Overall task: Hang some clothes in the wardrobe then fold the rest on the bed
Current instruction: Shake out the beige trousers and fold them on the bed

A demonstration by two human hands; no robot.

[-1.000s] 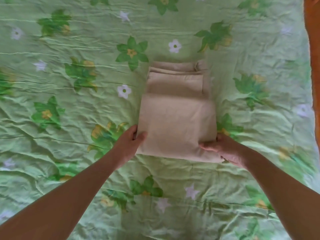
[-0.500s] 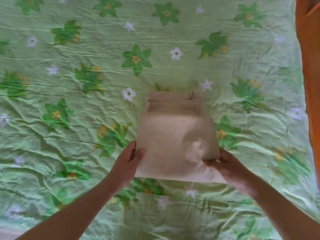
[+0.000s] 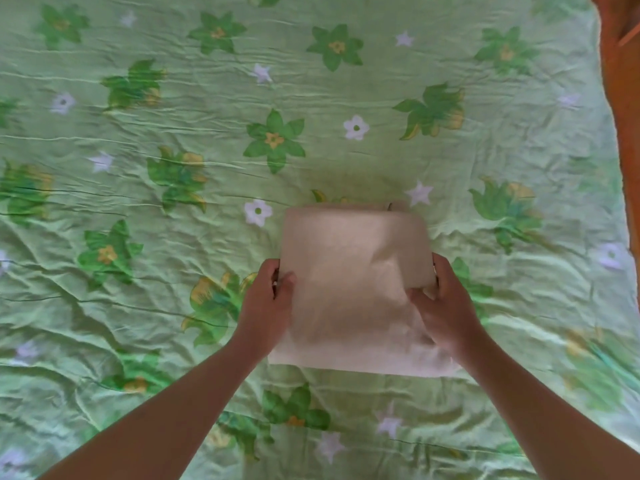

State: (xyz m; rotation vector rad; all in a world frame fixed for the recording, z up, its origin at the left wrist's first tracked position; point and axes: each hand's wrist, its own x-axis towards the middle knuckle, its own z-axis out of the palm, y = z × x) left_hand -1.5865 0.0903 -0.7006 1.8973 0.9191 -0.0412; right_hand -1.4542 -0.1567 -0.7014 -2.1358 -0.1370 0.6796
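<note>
The left hand (image 3: 268,303) and right hand (image 3: 446,313) each pinched a side edge of the beige garment (image 3: 353,258) on the green sheet (image 3: 138,209), open room all round; its flap seemingly covered the far layers, exposed earlier

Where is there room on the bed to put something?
The bed is bare left of the cloth, beyond it, and right up to the orange edge. Crowded only where left hand and right hand grip the cloth.

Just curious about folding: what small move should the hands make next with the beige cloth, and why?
Probably press the folded beige cloth garment flat: left hand and right hand pinch its sides, top layer bulging above the green floral bedsheet.
</note>
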